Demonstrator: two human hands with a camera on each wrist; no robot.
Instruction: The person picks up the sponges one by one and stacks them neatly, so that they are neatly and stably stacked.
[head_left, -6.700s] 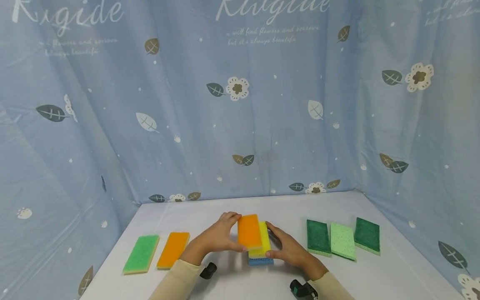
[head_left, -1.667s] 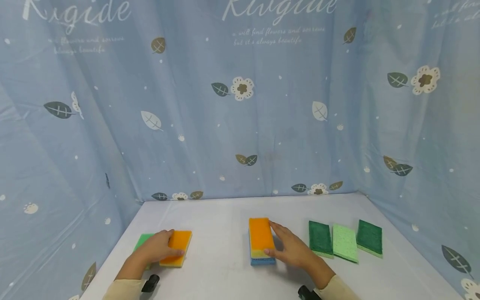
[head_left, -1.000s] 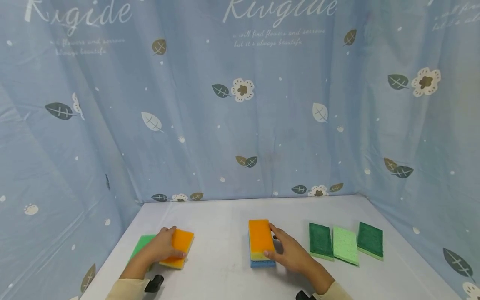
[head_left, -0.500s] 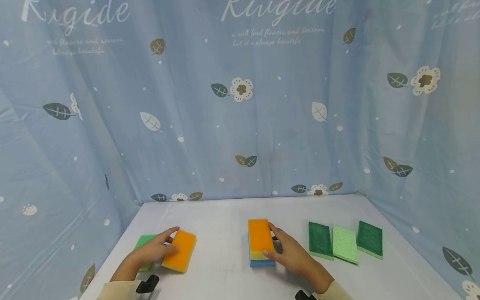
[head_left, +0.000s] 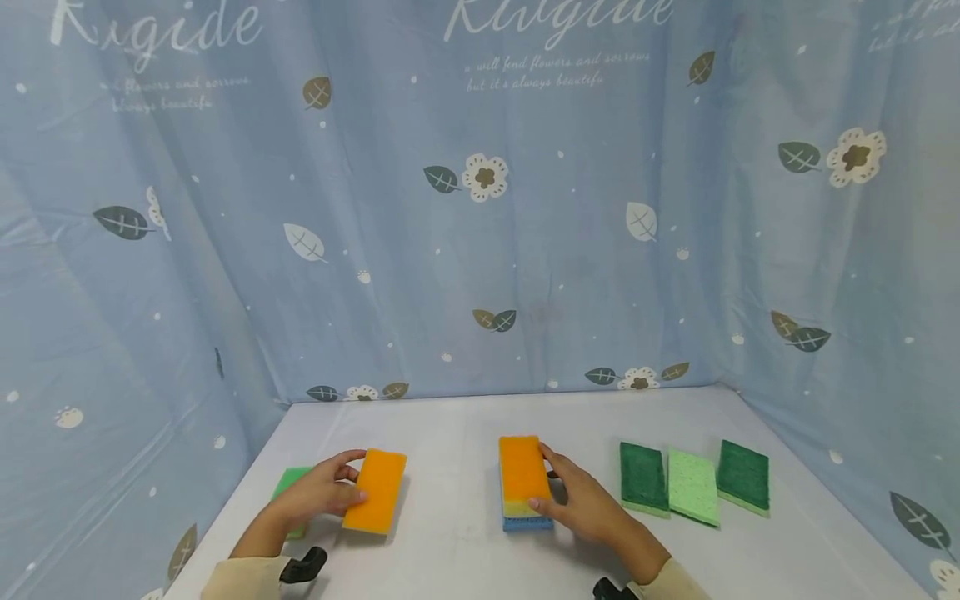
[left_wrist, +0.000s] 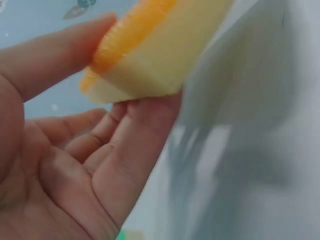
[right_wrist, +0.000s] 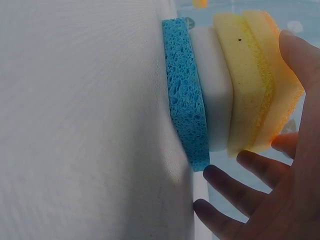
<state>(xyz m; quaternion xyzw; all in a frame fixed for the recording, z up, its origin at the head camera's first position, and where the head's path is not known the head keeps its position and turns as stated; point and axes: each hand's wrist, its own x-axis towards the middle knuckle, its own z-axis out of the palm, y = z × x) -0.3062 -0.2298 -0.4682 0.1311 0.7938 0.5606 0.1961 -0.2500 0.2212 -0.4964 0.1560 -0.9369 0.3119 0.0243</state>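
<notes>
Left hand (head_left: 322, 492) has an orange sponge (head_left: 377, 492) pinched along its left edge, thumb against fingers; scrub face up, pale foam under, off the surface (head_left: 450, 450) with a shadow below. Edge grip probably keeps the underside free of fingers. Right hand (head_left: 585, 500) holds the right side of a stack (head_left: 523, 483), thumb at the near corner of the top layer, index toward the far corner, lower fingers spread beside the side wall. Reads as steadying: tall soft pile, could slide if bumped. Stack order from the surface up: blue sponge (right_wrist: 185, 90), white block (right_wrist: 215, 90), yellow sponge (right_wrist: 245, 80), second orange sponge (right_wrist: 280, 85). Blue pokes out past the rest at one end; lying flat, it makes a decent base. Loose ones sit either side, likely within reach of each hand: green sponge (head_left: 288, 478) at left, partly behind the left hand; dark green sponge (head_left: 642, 479), light green sponge (head_left: 692, 483), another dark green sponge (head_left: 744, 475) at right. Count: 2 orange, 2 dark green, 1 each of light green, green, blue, white, yellow. Nine visible: four stacked, one held up, four loose.
</notes>
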